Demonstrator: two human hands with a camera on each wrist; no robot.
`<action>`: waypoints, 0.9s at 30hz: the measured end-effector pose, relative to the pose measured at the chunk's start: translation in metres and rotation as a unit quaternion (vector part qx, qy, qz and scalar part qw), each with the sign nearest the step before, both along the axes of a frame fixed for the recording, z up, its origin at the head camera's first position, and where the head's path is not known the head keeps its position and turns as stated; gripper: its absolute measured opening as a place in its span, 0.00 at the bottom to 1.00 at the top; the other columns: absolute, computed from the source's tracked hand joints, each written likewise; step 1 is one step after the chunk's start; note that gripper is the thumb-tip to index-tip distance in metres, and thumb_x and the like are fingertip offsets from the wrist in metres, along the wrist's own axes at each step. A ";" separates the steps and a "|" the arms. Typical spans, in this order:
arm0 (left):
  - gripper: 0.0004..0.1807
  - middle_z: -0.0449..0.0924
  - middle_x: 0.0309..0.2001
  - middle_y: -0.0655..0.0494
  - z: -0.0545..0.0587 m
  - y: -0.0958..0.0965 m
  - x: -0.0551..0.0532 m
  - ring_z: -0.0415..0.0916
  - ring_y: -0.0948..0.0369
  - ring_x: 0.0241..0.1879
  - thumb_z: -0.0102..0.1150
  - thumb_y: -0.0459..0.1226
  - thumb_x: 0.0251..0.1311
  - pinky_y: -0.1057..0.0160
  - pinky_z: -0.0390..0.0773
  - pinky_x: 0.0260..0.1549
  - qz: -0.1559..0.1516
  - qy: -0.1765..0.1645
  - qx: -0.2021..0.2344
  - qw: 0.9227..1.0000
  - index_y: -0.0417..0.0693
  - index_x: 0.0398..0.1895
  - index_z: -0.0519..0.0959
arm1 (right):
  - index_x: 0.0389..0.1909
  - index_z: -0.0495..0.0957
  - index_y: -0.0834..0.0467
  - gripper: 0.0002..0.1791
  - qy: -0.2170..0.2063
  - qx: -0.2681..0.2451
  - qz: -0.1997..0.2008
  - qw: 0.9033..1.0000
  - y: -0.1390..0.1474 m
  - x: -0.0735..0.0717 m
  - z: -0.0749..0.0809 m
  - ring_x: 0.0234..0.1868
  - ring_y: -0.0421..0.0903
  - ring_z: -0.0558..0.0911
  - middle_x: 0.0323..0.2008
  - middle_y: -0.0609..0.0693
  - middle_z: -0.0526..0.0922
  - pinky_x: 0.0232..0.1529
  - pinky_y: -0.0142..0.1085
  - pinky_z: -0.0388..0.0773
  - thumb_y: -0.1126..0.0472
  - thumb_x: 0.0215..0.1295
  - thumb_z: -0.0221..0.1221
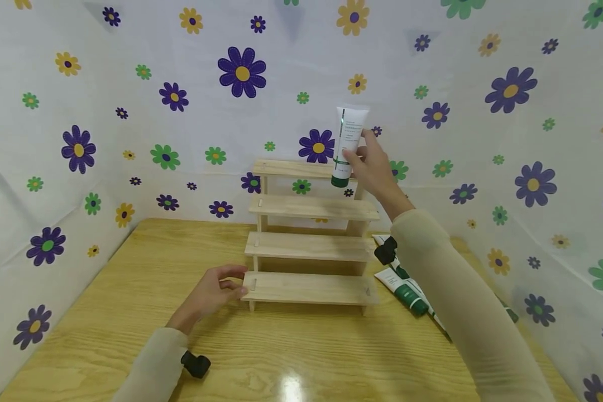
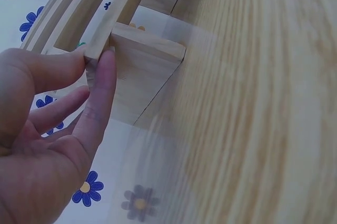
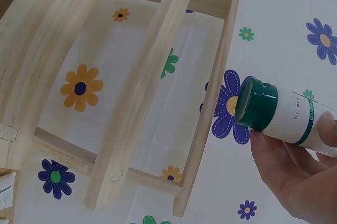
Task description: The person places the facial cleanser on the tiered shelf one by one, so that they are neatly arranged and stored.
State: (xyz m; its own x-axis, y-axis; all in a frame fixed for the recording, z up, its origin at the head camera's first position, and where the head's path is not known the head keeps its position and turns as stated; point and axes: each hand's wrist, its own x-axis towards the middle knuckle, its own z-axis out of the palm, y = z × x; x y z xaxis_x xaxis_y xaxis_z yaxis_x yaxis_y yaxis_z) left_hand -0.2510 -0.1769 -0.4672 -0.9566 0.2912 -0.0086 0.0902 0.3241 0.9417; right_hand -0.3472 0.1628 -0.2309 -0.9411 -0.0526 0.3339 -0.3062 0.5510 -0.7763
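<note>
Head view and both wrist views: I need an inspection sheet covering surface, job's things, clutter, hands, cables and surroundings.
Surface: wood-grain table, with a bright reflection near the front.
Job's things: four-tier wooden shelf standing on the table; white tube with a green cap, held cap down near the top board, apart from it; loose tubes lying right of the shelf, partly hidden by the right sleeve.
Clutter: nothing seen.
Hands: left hand pinches the lowest board's left end; right hand grips the white tube.
Cables: nothing seen.
Surroundings: white flower-printed sheeting behind and at both sides.
</note>
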 end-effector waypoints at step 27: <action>0.30 0.73 0.66 0.35 0.000 -0.003 -0.002 0.85 0.55 0.51 0.63 0.31 0.69 0.62 0.88 0.45 -0.039 -0.008 0.022 0.999 0.36 0.73 0.69 | 0.78 0.55 0.46 0.30 -0.056 -0.063 0.044 0.995 -0.037 -0.032 0.013 0.65 0.56 0.79 0.66 0.60 0.77 0.63 0.51 0.82 0.61 0.81 0.51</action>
